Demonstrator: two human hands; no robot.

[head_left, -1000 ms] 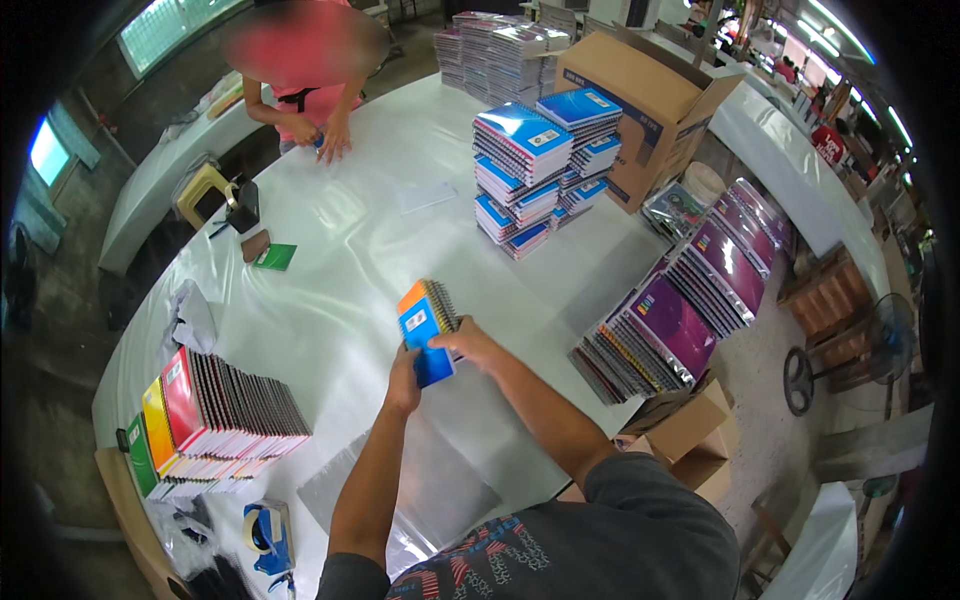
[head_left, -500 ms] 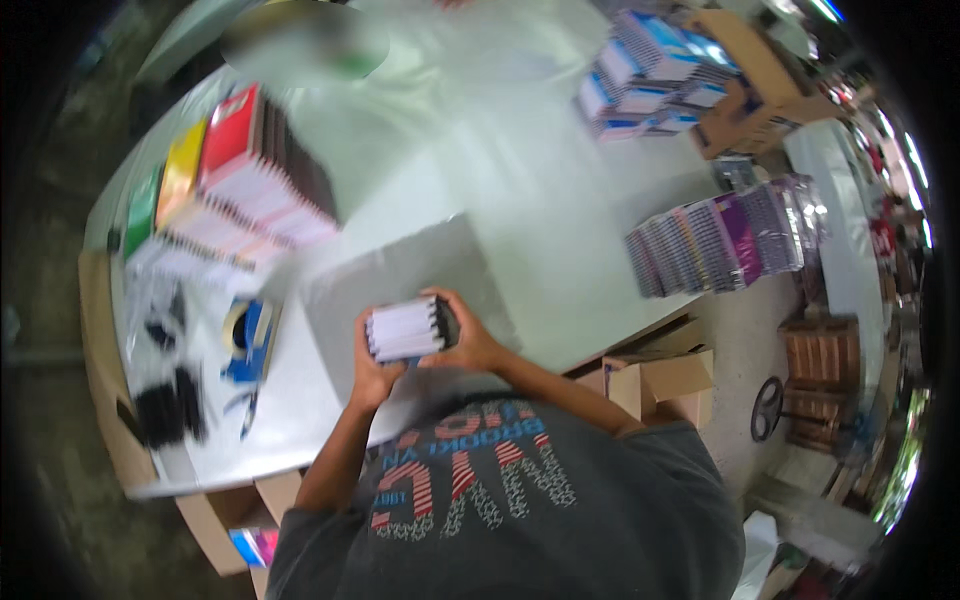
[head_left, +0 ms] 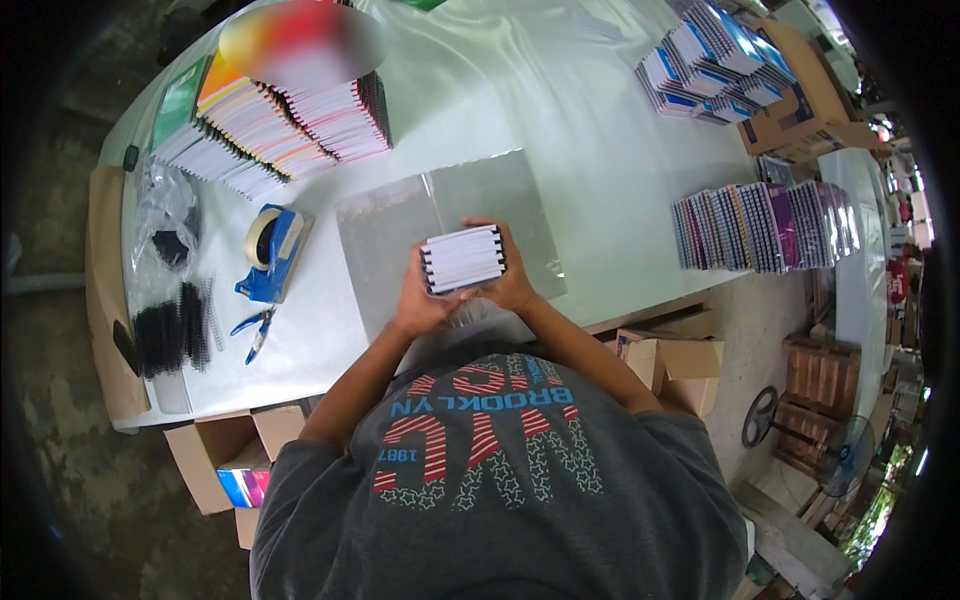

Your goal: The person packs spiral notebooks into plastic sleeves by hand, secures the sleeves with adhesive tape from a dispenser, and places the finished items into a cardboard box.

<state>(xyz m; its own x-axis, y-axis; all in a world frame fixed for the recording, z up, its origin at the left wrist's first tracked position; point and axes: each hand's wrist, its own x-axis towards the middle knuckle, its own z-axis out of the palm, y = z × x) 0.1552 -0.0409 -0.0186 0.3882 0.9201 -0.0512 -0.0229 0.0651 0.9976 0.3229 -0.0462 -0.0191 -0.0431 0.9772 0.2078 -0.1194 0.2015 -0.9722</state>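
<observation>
A small stack of spiral-bound notebooks (head_left: 464, 262) is gripped between my two hands, with its white page edges facing up. Black coil bindings show along both its left and right sides. My left hand (head_left: 425, 302) is closed round the left side and lower corner. On the other side my right hand (head_left: 512, 284) wraps the stack, its fingers reaching over the far edge. Beneath the stack, clear plastic sheets or bags (head_left: 385, 225) lie flat on the white-covered table (head_left: 610, 215); some crumpled film shows just below my hands.
At left stand tall piles of spiral notebooks (head_left: 270, 130), a blue tape dispenser (head_left: 275, 255), blue-handled pliers (head_left: 257, 333) and black binding coils (head_left: 175, 325). At right are blue notebooks (head_left: 710, 65), a row of wrapped notebooks (head_left: 755, 228) and a cardboard box (head_left: 805, 120). Open cartons (head_left: 690, 370) stand below the table edge.
The whole view has shifted and sharpened. Both hands still hold the notebooks, now turned slightly, with black coils visible on both sides instead of mainly the right.
</observation>
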